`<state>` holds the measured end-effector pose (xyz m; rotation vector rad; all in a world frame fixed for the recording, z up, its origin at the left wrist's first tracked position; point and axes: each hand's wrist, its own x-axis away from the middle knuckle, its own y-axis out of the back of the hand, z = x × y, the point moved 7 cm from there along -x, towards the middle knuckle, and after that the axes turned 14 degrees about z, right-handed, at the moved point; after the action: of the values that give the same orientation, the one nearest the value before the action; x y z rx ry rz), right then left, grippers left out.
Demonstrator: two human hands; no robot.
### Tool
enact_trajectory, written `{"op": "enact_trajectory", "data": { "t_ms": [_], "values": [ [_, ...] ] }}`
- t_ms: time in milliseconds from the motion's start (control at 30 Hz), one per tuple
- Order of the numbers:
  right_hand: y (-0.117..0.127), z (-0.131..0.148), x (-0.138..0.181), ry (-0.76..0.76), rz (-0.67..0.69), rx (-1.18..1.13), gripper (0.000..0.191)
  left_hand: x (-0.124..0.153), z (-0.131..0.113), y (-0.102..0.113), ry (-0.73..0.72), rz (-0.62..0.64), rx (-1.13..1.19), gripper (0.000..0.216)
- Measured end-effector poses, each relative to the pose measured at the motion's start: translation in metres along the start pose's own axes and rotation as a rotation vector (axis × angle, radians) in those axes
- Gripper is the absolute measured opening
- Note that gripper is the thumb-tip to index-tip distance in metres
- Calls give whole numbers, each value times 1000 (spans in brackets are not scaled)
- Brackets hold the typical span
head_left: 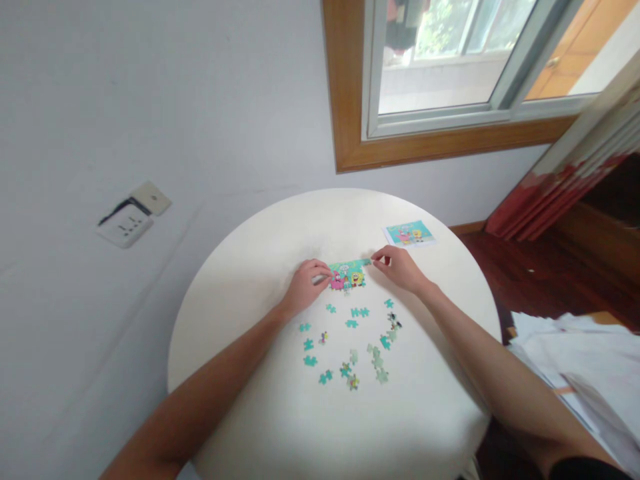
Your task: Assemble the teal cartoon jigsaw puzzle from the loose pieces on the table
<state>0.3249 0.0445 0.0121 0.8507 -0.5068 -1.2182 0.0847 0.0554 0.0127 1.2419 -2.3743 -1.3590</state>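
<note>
A partly joined cartoon jigsaw (349, 274) lies near the middle of a round white table (260, 267). My left hand (305, 285) rests at its left end, fingers curled and pressing on the joined pieces. My right hand (397, 265) is at its right end, thumb and fingers pinched on the top right edge piece. Several loose teal and pale green pieces (350, 347) lie scattered on the table nearer to me, between my forearms.
A small reference picture card (409, 233) lies at the table's far right. Behind stand a white wall with a loose socket plate (131, 215) and a wood-framed window (450, 140). A red curtain (560, 193) and white cloth (580, 360) are at the right.
</note>
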Motion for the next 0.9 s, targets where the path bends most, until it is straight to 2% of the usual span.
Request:
{"op": "enact_trajectory", "data": {
  "t_ms": [367, 667, 900],
  "values": [
    [-2, 0, 1, -4, 39, 15, 13, 0, 2, -1, -8, -20, 15, 7],
    [0, 2, 4, -88, 116, 13, 12, -1, 1, -1, -12, -15, 7, 6],
    [20, 28, 19, -56, 168, -90, 11, -2, 4, -4, -18, -11, 5, 6]
  ]
}}
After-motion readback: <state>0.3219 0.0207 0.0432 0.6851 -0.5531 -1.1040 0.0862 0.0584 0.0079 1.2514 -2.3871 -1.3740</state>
